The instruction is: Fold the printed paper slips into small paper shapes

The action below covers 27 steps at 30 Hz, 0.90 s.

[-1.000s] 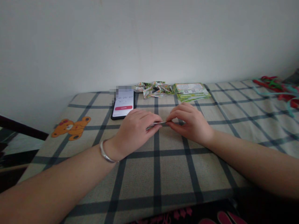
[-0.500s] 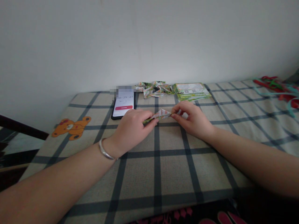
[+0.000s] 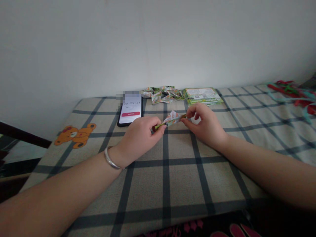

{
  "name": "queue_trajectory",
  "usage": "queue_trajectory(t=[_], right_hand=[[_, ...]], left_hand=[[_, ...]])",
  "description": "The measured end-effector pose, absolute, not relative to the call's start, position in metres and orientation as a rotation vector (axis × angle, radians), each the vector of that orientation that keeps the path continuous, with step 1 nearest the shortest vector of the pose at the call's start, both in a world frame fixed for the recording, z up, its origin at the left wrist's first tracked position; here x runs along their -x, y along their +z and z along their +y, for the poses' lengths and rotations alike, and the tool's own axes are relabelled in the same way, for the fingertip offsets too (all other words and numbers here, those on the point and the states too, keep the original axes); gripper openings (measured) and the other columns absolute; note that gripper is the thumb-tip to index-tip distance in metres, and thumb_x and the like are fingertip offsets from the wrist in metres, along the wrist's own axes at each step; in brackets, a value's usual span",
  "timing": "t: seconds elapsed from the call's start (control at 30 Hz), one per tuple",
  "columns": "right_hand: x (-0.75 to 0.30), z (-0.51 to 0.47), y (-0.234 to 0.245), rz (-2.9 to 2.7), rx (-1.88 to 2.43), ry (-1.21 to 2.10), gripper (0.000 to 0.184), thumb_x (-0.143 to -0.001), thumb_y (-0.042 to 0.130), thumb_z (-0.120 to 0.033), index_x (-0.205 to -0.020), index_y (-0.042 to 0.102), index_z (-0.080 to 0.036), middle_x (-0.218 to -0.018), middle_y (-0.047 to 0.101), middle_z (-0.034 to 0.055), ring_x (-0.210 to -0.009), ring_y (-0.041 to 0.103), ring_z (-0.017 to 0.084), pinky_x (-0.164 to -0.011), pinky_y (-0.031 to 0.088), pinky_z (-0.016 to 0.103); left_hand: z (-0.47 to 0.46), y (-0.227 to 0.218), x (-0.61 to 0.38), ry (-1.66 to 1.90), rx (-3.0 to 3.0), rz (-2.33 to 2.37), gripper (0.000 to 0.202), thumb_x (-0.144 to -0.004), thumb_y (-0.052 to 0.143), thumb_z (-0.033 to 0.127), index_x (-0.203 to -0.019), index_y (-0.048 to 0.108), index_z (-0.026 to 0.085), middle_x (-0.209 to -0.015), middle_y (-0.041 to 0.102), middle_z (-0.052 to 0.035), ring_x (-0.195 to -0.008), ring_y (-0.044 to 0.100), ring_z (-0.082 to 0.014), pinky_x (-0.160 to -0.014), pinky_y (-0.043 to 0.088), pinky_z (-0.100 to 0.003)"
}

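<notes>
Between my hands is a folded piece of printed paper [image 3: 172,118], white and green with a pointed peak at its middle. My left hand [image 3: 144,131], with a silver bangle [image 3: 111,158] at the wrist, pinches its left end between thumb and fingers. At the other end, the thumb and index finger of my right hand [image 3: 203,120] close on the paper's right tip. Behind it lie several folded paper pieces [image 3: 163,94] in the same print. A stack of green printed leaflets [image 3: 203,95] rests to their right.
A phone [image 3: 130,110] showing a running timer lies just beyond my left hand. The checked tablecloth [image 3: 148,187] carries a bear sticker [image 3: 75,135] at left. Tangled red and teal ribbons [image 3: 293,95] lie at far right. A white wall [image 3: 158,42] stands behind the table.
My right hand has risen slightly, and its index finger has shifted on the paper's right end. The paper's right end is now tilted a little higher. The left hand is nearly still.
</notes>
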State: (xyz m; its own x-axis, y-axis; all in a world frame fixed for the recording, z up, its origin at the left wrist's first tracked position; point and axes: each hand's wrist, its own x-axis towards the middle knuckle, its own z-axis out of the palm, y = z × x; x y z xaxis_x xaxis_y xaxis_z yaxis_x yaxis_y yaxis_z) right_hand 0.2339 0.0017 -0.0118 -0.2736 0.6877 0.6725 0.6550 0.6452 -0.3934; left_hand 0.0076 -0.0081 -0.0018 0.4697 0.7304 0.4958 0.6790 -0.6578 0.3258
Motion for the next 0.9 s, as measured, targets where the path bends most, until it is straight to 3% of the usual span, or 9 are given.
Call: queue_trajectory(t=[0.13, 0.27, 0.73, 0.9], right_hand=[[-0.230, -0.007, -0.005, -2.206, 0.924, -0.043, 0.005, -0.083, 0.063, -0.017, -0.086, 0.062, -0.021, -0.086, 0.067, 0.0030, -0.082, 0.059, 0.018, -0.075, 0.045, 0.033], [-0.228, -0.012, -0.002, -2.306, 0.844, -0.093, 0.017, -0.087, 0.060, -0.017, -0.100, 0.068, -0.022, -0.103, 0.071, 0.0047, -0.093, 0.062, 0.020, -0.082, 0.048, 0.035], [-0.225, -0.013, -0.001, -2.366, 0.765, -0.024, 0.021, -0.089, 0.058, -0.022, -0.107, 0.068, -0.018, -0.109, 0.072, 0.0052, -0.097, 0.064, 0.019, -0.086, 0.051, 0.034], [-0.226, -0.014, 0.000, -2.374, 0.846, 0.057, 0.025, -0.087, 0.064, -0.030, -0.109, 0.067, -0.018, -0.107, 0.072, 0.0043, -0.096, 0.065, 0.020, -0.085, 0.051, 0.034]], left_hand=[[-0.009, -0.002, -0.008, 0.934, -2.629, 1.225, 0.023, -0.087, 0.054, 0.024, -0.065, 0.054, 0.017, -0.059, 0.051, 0.0025, -0.057, 0.047, -0.0107, -0.053, 0.030, -0.024], [-0.008, -0.002, -0.008, 0.887, -2.676, 1.204, 0.021, -0.087, 0.054, 0.024, -0.067, 0.055, 0.016, -0.062, 0.053, 0.0014, -0.060, 0.050, -0.0123, -0.056, 0.033, -0.026], [-0.010, -0.001, -0.008, 0.905, -2.752, 1.057, 0.032, -0.089, 0.055, 0.047, -0.085, 0.060, 0.016, -0.075, 0.061, -0.0026, -0.073, 0.056, -0.0187, -0.067, 0.041, -0.032], [-0.011, 0.000, -0.009, 0.895, -2.775, 1.043, 0.020, -0.088, 0.053, 0.033, -0.086, 0.060, 0.015, -0.078, 0.063, -0.0042, -0.075, 0.057, -0.0201, -0.070, 0.043, -0.034]])
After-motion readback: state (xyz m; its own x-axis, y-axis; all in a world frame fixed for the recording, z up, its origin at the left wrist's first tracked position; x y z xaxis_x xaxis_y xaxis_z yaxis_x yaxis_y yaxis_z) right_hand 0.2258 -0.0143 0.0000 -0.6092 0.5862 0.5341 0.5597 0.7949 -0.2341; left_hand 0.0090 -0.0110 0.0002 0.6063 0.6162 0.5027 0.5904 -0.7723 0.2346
